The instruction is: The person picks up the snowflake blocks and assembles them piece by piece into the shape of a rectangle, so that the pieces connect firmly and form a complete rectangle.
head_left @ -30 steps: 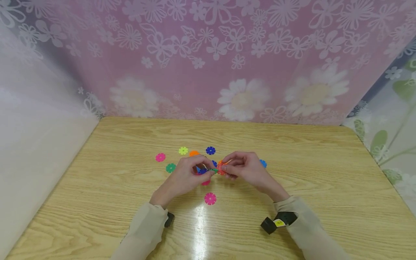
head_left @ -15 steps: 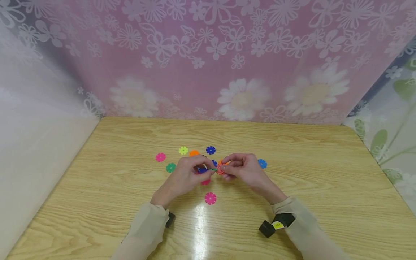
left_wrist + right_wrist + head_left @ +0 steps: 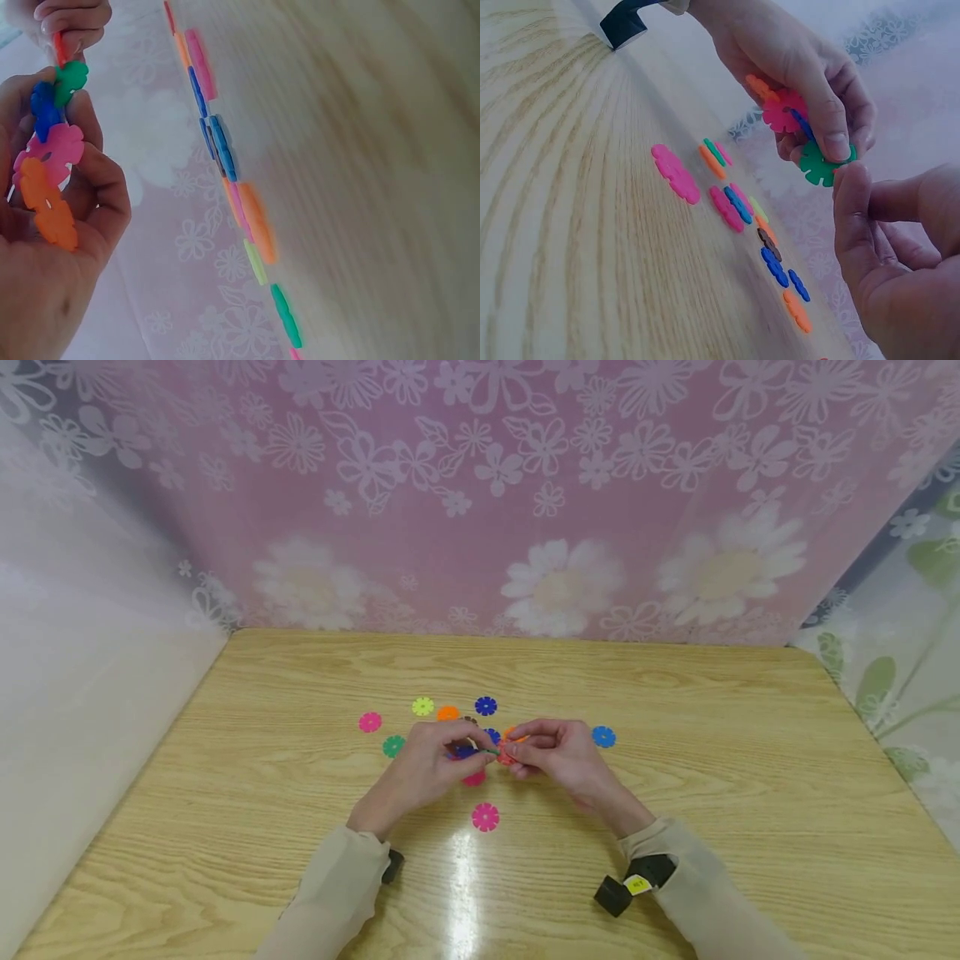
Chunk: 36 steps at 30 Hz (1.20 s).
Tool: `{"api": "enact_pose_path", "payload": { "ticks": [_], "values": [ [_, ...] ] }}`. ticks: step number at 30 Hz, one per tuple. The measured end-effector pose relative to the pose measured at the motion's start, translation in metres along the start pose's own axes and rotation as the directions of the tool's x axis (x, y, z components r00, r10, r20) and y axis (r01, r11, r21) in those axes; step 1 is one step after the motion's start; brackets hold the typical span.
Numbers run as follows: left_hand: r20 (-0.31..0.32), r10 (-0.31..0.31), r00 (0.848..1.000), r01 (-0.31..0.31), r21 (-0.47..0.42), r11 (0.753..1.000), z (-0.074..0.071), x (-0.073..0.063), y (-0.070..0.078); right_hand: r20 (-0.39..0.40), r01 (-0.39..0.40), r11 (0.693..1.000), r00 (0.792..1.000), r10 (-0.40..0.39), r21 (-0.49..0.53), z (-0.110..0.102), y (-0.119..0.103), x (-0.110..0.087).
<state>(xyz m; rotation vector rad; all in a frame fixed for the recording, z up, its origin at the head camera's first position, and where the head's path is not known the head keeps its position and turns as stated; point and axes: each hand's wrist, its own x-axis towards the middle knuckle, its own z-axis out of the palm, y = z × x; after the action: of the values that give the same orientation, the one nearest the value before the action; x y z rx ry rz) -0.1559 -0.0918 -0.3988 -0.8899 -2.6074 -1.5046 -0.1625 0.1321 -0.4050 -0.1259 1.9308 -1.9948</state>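
Observation:
My left hand (image 3: pixel 423 768) holds a chain of slotted plastic discs, its thumb and fingertips pinching the green disc (image 3: pixel 71 82) at the end. Behind that, a blue disc (image 3: pixel 46 112), a pink disc (image 3: pixel 64 142) and an orange disc (image 3: pixel 46 210) are linked along the palm. My right hand (image 3: pixel 566 760) pinches a red disc (image 3: pixel 506 753) between thumb and fingers. The red disc meets the green one edge to edge; how deep the slots sit cannot be seen. In the right wrist view, fingertips cover most of the red disc.
Loose discs lie around the hands on the wooden table (image 3: pixel 712 735): a pink disc (image 3: pixel 485 817) in front, a light blue disc (image 3: pixel 603 737) to the right, a yellow disc (image 3: pixel 423 706) and a dark blue disc (image 3: pixel 486 705) behind. A patterned curtain (image 3: pixel 420 552) stands at the back.
My right hand has shifted slightly left and toward me, bringing the red disc closer against the green one. My left hand has stayed nearly still.

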Motion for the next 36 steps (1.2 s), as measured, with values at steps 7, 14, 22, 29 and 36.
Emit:
{"api": "enact_pose_path", "payload": {
  "ticks": [7,14,22,29,36],
  "values": [
    [-0.015,0.007,1.000,-0.007,0.015,1.000,0.000,-0.002,-0.001,-0.016,0.016,1.000,1.000,-0.016,0.022,0.004,0.004,0.000],
    [-0.029,0.013,0.999,-0.012,0.020,1.000,-0.001,-0.003,0.003,-0.010,0.022,0.999,1.000,-0.022,0.041,0.007,0.004,0.000],
    [0.007,-0.052,0.999,0.052,0.038,0.998,-0.004,-0.001,0.002,0.017,-0.005,0.998,1.000,0.003,0.060,0.003,0.004,-0.002],
    [0.038,-0.089,0.995,0.091,-0.056,0.994,-0.008,-0.001,-0.002,0.025,0.002,0.998,1.000,-0.003,0.057,-0.004,0.000,-0.005],
    [0.086,-0.166,0.982,0.176,-0.119,0.977,-0.010,0.001,-0.001,0.016,0.013,0.999,1.000,-0.014,0.047,-0.007,-0.002,-0.003]
  ]
}}
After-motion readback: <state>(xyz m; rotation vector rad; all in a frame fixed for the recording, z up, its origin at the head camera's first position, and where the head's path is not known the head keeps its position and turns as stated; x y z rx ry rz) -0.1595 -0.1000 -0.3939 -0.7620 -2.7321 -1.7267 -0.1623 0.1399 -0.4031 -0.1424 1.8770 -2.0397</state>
